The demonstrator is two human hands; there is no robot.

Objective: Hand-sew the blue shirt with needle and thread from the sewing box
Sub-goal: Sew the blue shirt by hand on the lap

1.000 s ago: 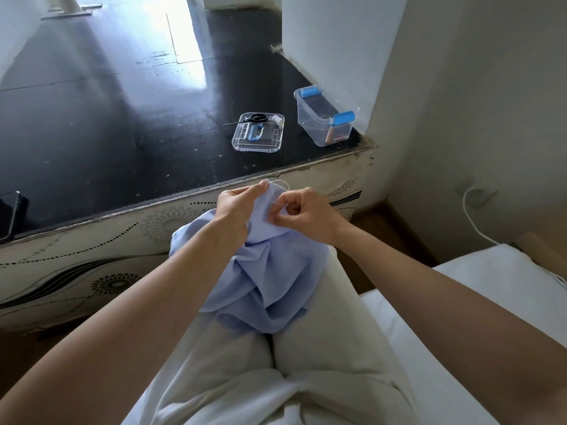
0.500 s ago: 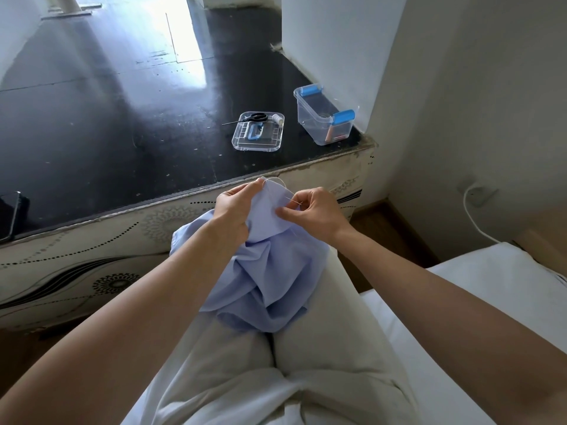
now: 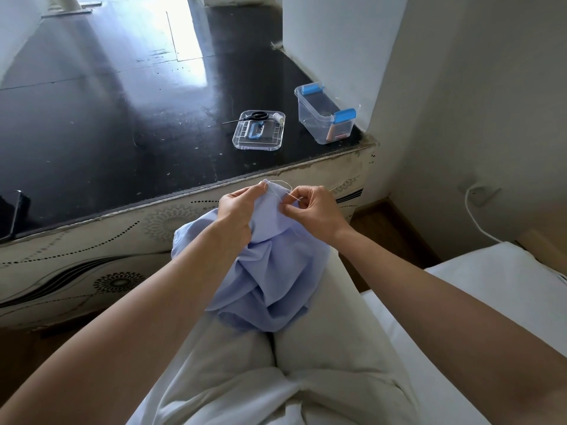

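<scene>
Now, black counter [image 3: 122, 124]: fills the space ahead of you, glossy, with window glare on the far part.
Your lap [image 3: 325, 348]: pale trousers, knees toward the counter edge.
Blue shirt [image 3: 270, 271]: bunched on your thighs, with one fold lifted up between your hands.
Left hand [image 3: 236, 207]: thumb and fingers curled round the raised fold, gripping its upper edge.
Right hand [image 3: 316, 207]: thumb and forefinger pinched together at the fold's edge, on the needle; your other fingers are curled in.
Sewing box [image 3: 319, 118]: clear tub with blue clips, open, at the counter's near right corner, by the wall.
Clear lid [image 3: 242, 139]: flat on the counter, just left of the box.
Scissors [image 3: 256, 115]: black handles on the lid's far edge, blades pointing left over the counter.
Spool [image 3: 277, 115]: white, at the lid's far right corner.
Thread [image 3: 280, 183]: pale loop arching over the fold between your hands.
Needle [image 3: 293, 196]: thin glint at your right fingertips, touching the cloth.
</scene>
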